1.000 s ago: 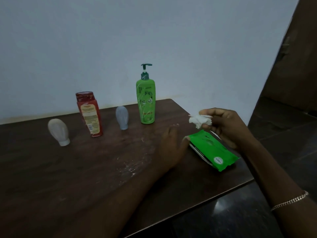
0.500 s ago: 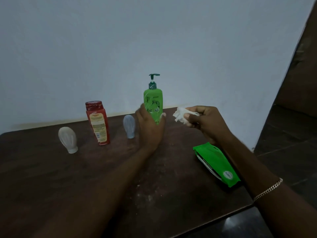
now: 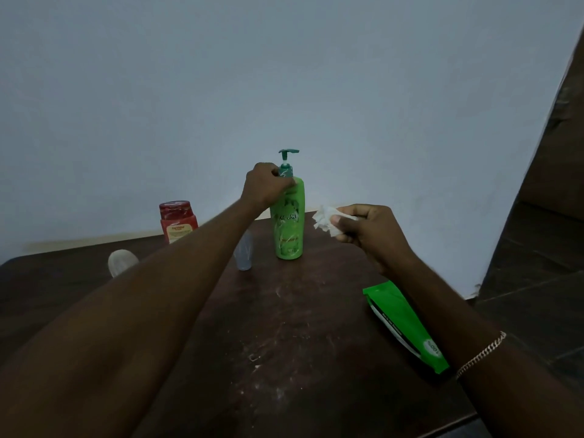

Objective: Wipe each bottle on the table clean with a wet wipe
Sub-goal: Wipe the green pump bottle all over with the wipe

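L hand [image 3: 267, 184] grips green pump bottle [image 3: 289, 222] at neck, upright on table [image 3: 284, 343]; R hand [image 3: 369, 230] pinches crumpled wet wipe [image 3: 324, 221] beside it.

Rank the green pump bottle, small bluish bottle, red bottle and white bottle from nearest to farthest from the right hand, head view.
1. Green pump bottle, just left of the right hand holding the wet wipe.
2. Small bluish bottle, left of that bottle's base.
3. Red bottle, farther left, at the back.
4. White bottle, far left.
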